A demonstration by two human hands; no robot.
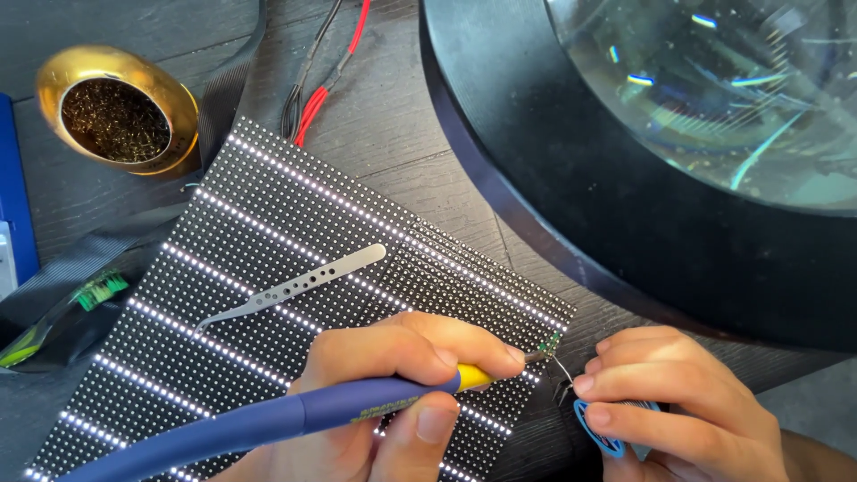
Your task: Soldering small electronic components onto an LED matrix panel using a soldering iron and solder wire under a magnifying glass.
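While the left hand (393, 393) is wrapped around the blue-and-yellow soldering iron (295, 418), pen-style, its tip sits at the right corner of the LED matrix panel (295, 268), right on a small green part (551, 342) at the panel edge. Right hand (678, 402) is pinched shut on a blue solder spool (596, 433), thin solder wire (562, 368) fed up toward the iron tip. The two hands are close together but not touching.

My read on doing this joint well:
- Keep the left wrist planted on the panel; fingers already choke up near the yellow collar, good for control.
- Tip should touch pad and lead together, wire fed into the joint, not onto the tip.
- Neighbouring LEDs sit just beside the corner, so a short dwell looks safer. Can't tell if the solder is flowing; too small to see.
- Wire stick-out from the spool is short, which keeps it from wobbling.

Further up the panel, steel tweezers (295, 287) lie flat across the LED rows, well apart from the work corner, nobody holding them.

Containers: only one I can see, a gold-coloured tip-cleaner pot (120, 107) at the far left of the bench (393, 125), tilted toward the camera, filled with brass wool. Nothing else in it that I can make out.

Red and black wires (317, 80) run off the far edge. Large black-rimmed magnifier lens (714, 98) fills the far right, above the right hand.
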